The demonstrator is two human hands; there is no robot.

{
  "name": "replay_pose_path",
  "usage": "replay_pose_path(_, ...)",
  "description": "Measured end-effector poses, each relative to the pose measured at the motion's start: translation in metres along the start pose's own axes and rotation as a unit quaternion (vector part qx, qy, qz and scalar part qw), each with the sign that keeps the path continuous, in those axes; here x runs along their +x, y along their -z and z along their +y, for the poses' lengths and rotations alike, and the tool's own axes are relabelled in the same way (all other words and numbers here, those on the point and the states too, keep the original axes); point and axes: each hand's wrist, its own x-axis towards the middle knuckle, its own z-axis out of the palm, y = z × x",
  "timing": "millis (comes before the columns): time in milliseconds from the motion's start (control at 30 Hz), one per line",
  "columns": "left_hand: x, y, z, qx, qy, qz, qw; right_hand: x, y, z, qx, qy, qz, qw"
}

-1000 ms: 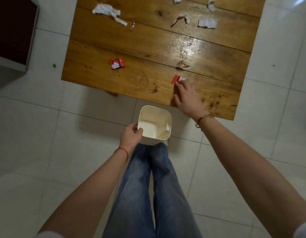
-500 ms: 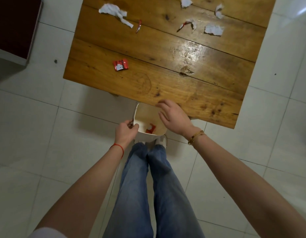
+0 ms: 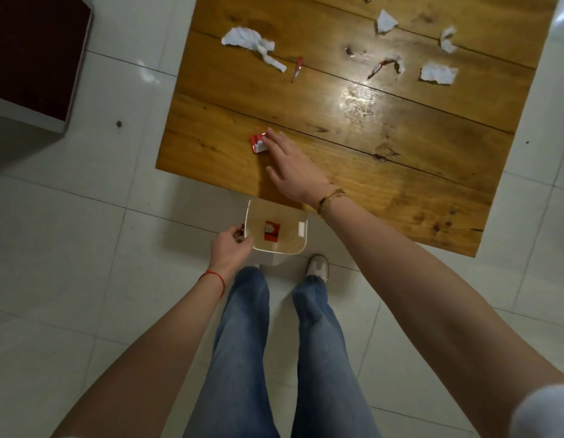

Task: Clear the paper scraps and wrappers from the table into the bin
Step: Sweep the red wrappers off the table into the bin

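Note:
My left hand (image 3: 231,246) grips the left rim of a small white bin (image 3: 293,249) held just below the near edge of the wooden table (image 3: 353,134). One red and white wrapper (image 3: 272,231) lies inside the bin. My right hand (image 3: 293,167) reaches over the table, fingers spread, with its fingertips touching a second red and white wrapper (image 3: 257,143) that lies flat near the front left. Farther back lie a crumpled white paper (image 3: 252,44), a thin red strip (image 3: 297,68), a red and white scrap (image 3: 389,64) and several torn white pieces (image 3: 437,73).
White tiled floor surrounds the table. A dark red cabinet with a pale frame (image 3: 37,55) stands at the left. My legs in blue jeans (image 3: 283,358) and one shoe (image 3: 318,268) are right below the bin.
My right hand dropped the first wrapper into the bin, then swung left across the table onto the second wrapper. The left hand kept hold of the bin.

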Motion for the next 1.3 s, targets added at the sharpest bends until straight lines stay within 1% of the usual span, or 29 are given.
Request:
replay_pose_path(133,0.013,0.021,-0.004,0.008,-0.010,-0.013,1.000,0.009,-0.015,-0.012,-0.035,0.007,-0.027,0.999)
replay_pose_path(300,0.018,0.038,-0.006,0.014,-0.010,-0.036,0.999,-0.034,-0.038,-0.022,-0.069,0.010,-0.008,0.998)
replay_pose_path(400,0.016,0.041,-0.004,0.015,-0.013,-0.054,0.998,-0.066,-0.053,-0.033,-0.054,0.025,-0.022,0.998)
replay_pose_path(500,0.010,0.042,-0.003,0.023,-0.019,-0.064,0.997,-0.089,-0.066,-0.046,-0.011,0.032,-0.039,0.999)
replay_pose_path(567,0.003,0.043,-0.002,0.022,-0.018,-0.073,0.997,-0.103,-0.070,-0.055,0.028,0.007,-0.011,1.000)
replay_pose_path(667,-0.012,0.045,-0.002,0.034,-0.016,-0.082,0.996,-0.125,-0.069,-0.063,0.078,-0.084,0.064,0.991)
replay_pose_path(800,-0.041,0.052,0.002,0.069,-0.030,-0.084,0.994,-0.160,-0.058,-0.070,0.110,-0.188,0.133,0.967)
replay_pose_path(933,-0.075,0.063,0.018,0.137,-0.069,-0.113,0.982,-0.204,-0.040,-0.080,0.144,-0.274,0.196,0.930)
replay_pose_path(1000,-0.093,0.066,0.031,0.159,-0.090,-0.125,0.975,-0.228,-0.029,-0.085,0.159,-0.304,0.224,0.912)
replay_pose_path(1133,-0.131,0.065,0.058,0.191,-0.152,-0.126,0.962,-0.279,-0.007,-0.094,0.184,-0.342,0.278,0.879)
replay_pose_path(1300,-0.180,0.041,0.097,0.234,-0.213,-0.150,0.937,-0.339,0.013,-0.091,0.199,-0.377,0.325,0.844)
